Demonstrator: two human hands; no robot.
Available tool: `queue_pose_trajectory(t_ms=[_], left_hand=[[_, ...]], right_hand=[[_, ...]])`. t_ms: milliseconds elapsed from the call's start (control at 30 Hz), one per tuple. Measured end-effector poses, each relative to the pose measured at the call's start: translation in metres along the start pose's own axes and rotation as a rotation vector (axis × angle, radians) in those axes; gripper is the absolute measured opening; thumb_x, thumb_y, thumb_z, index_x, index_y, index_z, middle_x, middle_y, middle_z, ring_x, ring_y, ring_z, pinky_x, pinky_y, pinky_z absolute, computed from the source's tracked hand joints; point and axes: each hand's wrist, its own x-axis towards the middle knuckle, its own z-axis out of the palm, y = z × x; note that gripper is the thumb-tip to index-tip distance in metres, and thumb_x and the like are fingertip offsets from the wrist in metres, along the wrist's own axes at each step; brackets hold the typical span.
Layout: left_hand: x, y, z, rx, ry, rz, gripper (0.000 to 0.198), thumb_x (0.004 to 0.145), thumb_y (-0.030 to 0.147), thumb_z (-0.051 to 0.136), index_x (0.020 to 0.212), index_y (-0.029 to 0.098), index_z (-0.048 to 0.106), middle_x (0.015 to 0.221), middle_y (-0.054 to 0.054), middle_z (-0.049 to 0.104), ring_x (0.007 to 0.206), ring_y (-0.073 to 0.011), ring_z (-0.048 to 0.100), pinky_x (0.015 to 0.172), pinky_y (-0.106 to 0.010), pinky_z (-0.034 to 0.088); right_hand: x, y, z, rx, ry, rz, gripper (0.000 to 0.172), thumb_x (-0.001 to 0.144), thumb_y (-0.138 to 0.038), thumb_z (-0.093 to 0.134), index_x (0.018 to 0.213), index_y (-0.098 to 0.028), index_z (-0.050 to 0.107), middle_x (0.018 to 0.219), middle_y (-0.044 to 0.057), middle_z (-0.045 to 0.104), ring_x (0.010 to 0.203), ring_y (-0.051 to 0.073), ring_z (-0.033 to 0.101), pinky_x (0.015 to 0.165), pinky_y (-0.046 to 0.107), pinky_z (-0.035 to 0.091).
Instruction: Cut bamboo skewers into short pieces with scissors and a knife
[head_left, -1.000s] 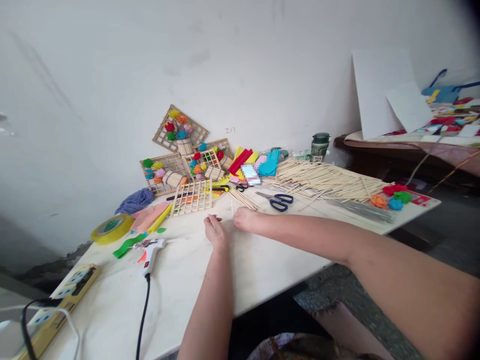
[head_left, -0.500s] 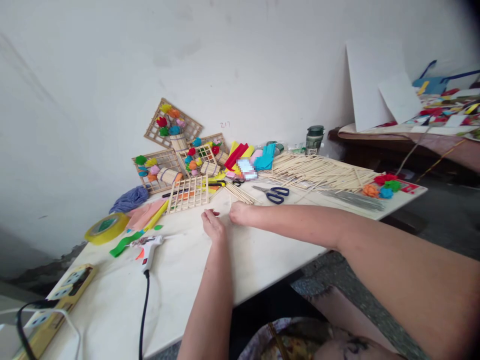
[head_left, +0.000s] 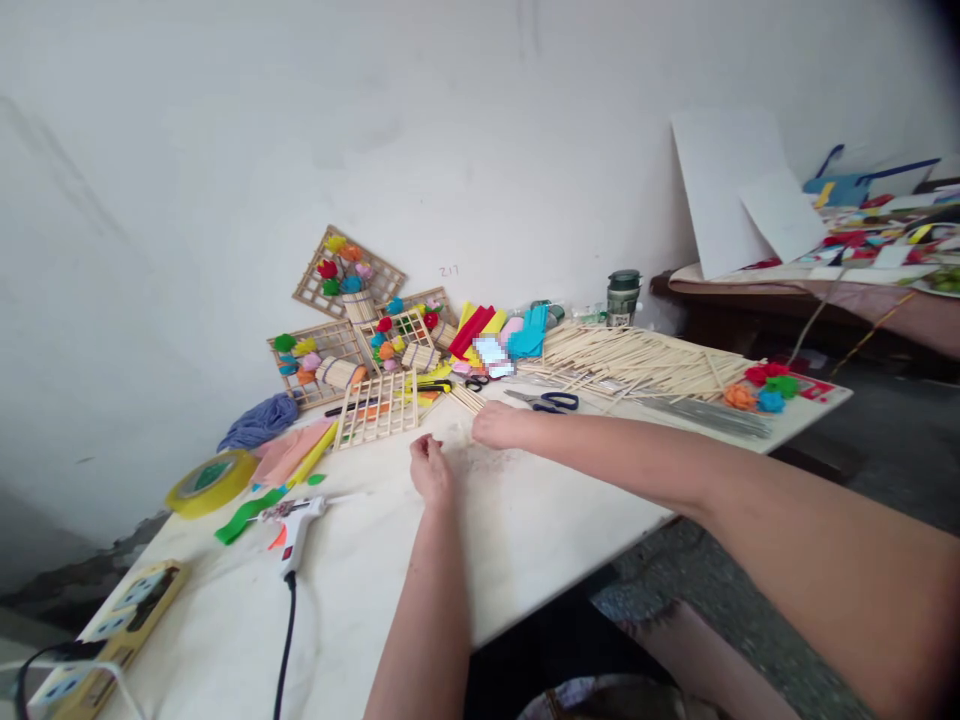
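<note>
My left hand (head_left: pixel 433 472) is over the middle of the table, its fingers curled together; whatever they may pinch is too small to make out. To its right, my right hand (head_left: pixel 498 426) is closed at the near end of a few loose wooden sticks (head_left: pixel 466 398); its fingertips are hidden, so I cannot tell what it grips. Just beyond the right hand lie dark-handled scissors (head_left: pixel 553 402). A wooden stick lattice (head_left: pixel 377 410) rests beyond my left hand. The white glue gun (head_left: pixel 300 525) lies to the left, with its black cord running toward me.
Finished lattices with paper flowers (head_left: pixel 349 270) lean against the wall. A big pile of sticks (head_left: pixel 645 355) and thin wires (head_left: pixel 712 417) lie right, near crepe-paper flowers (head_left: pixel 770 400). Yellow tape (head_left: pixel 212 482), blue yarn (head_left: pixel 259 422) and a power strip (head_left: pixel 124 640) are left. A cup (head_left: pixel 622 297) stands behind.
My right hand has shifted right and away from me, toward the loose sticks and scissors, widening the gap to my left hand. The left hand has barely moved. The view has tilted up slightly.
</note>
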Motion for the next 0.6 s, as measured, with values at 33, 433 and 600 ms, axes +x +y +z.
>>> queue_pose_trajectory(t_ms=[33, 433, 600], left_hand=[[0.001, 0.000, 0.000, 0.005, -0.005, 0.001, 0.019, 0.074, 0.035, 0.045, 0.084, 0.021, 0.053, 0.075, -0.001, 0.062, 0.062, -0.0140, 0.053, 0.064, -0.026, 0.037], [-0.003, 0.016, -0.009, 0.035, -0.370, -0.027, 0.038, 0.068, 0.052, 0.050, 0.055, 0.017, 0.057, 0.040, 0.000, 0.051, 0.038, -0.0117, 0.043, 0.045, -0.025, 0.031], [-0.004, 0.016, -0.007, -0.118, -0.184, -0.117, 0.047, 0.066, 0.061, 0.044, 0.059, 0.016, 0.053, 0.050, -0.001, 0.055, 0.040, -0.0115, 0.048, 0.044, -0.024, 0.035]], right_hand=[[-0.002, 0.005, -0.001, -0.051, -0.020, -0.010, 0.011, 0.072, -0.009, 0.055, 0.073, -0.014, 0.065, 0.076, 0.010, 0.066, 0.078, 0.019, 0.059, 0.067, 0.030, 0.041], [-0.015, 0.021, -0.012, 0.045, 0.114, -0.169, 0.025, 0.081, -0.035, 0.047, 0.096, -0.023, 0.064, 0.088, 0.007, 0.063, 0.085, 0.019, 0.055, 0.067, 0.027, 0.036], [0.003, 0.028, 0.007, 0.718, 0.687, 0.397, 0.045, 0.081, -0.035, 0.045, 0.124, -0.021, 0.041, 0.108, 0.007, 0.053, 0.080, 0.013, 0.054, 0.072, 0.026, 0.041]])
